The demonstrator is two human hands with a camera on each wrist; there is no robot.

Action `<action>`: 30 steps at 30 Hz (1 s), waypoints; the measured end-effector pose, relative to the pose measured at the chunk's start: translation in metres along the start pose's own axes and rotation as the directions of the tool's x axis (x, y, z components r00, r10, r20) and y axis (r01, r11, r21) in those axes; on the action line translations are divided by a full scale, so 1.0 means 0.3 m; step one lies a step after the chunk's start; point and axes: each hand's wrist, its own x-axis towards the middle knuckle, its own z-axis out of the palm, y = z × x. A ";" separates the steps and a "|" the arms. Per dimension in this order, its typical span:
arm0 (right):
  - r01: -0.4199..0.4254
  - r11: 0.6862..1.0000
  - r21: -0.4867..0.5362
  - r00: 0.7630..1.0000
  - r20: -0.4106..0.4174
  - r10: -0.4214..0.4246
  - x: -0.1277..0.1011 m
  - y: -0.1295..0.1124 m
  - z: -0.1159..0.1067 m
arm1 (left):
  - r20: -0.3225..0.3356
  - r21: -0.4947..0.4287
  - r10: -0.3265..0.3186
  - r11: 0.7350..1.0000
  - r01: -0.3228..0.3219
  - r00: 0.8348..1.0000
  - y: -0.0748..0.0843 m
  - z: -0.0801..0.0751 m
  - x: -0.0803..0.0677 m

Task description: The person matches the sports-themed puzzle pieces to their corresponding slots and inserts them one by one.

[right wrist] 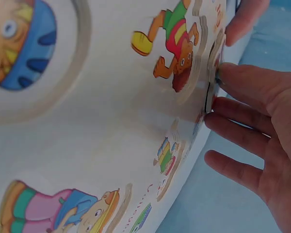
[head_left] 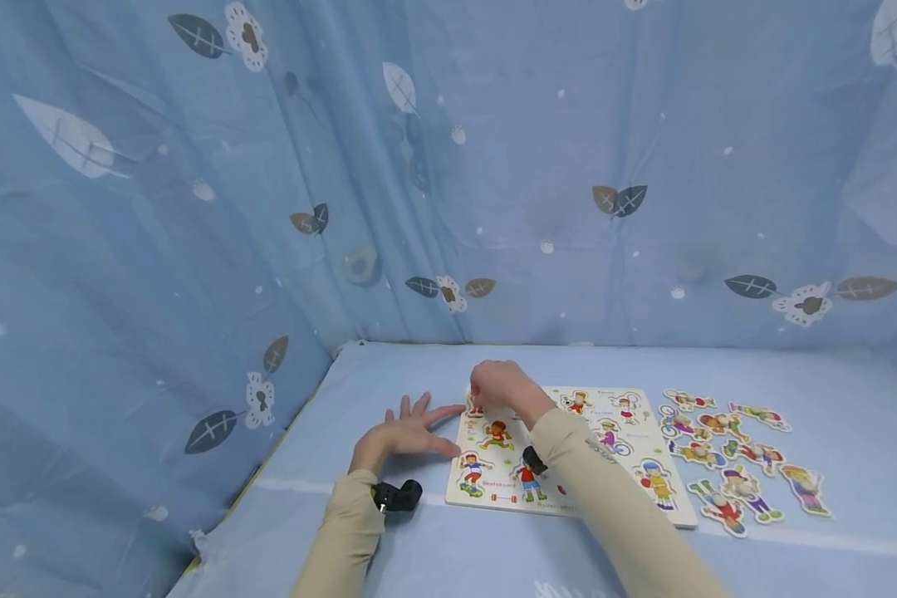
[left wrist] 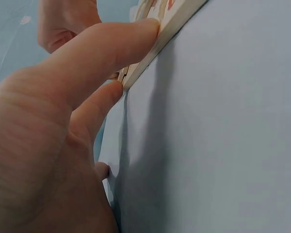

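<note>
A white wooden puzzle board (head_left: pixel 635 465) with cartoon figures of children lies flat on the blue table. My left hand (head_left: pixel 419 428) rests flat on the cloth beside it, fingers spread. Its thumb (left wrist: pixel 116 41) and forefinger press against the board's left edge (left wrist: pixel 157 41). My right hand (head_left: pixel 484 397) is at the board's far left corner, fingers curled down. In the right wrist view its fingertips (right wrist: pixel 233 77) pinch a small puzzle piece (right wrist: pixel 214 60) that stands tilted up out of its hollow. Several figures sit in the board (right wrist: pixel 111 121).
Several loose cut-out figure pieces (head_left: pixel 732 457) lie on the cloth right of the board. A blue leaf-print curtain (head_left: pixel 448 166) hangs behind and to the left, close to the table's far and left edges.
</note>
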 end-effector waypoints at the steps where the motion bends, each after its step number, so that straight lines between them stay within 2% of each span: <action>1: 0.001 1.000 0.001 1.000 -0.008 -0.001 0.001 -0.003 0.000 | -0.001 0.003 -0.002 1.000 0.002 1.000 0.000 -0.002 0.000; 16: -0.023 0.994 -0.103 0.998 -0.066 0.016 -0.010 -0.032 0.023 | 0.002 -0.005 0.007 1.000 -0.007 1.000 0.009 -0.004 -0.002; 24: -0.027 0.998 -0.061 0.994 -0.103 0.020 -0.020 -0.020 0.064 | 0.004 -0.006 0.015 1.000 -0.015 1.000 0.011 0.006 -0.013; 30: -0.017 1.000 -0.024 0.995 -0.096 0.015 -0.032 -0.011 0.051 | -0.002 -0.001 0.010 1.000 -0.010 1.000 0.019 -0.003 -0.009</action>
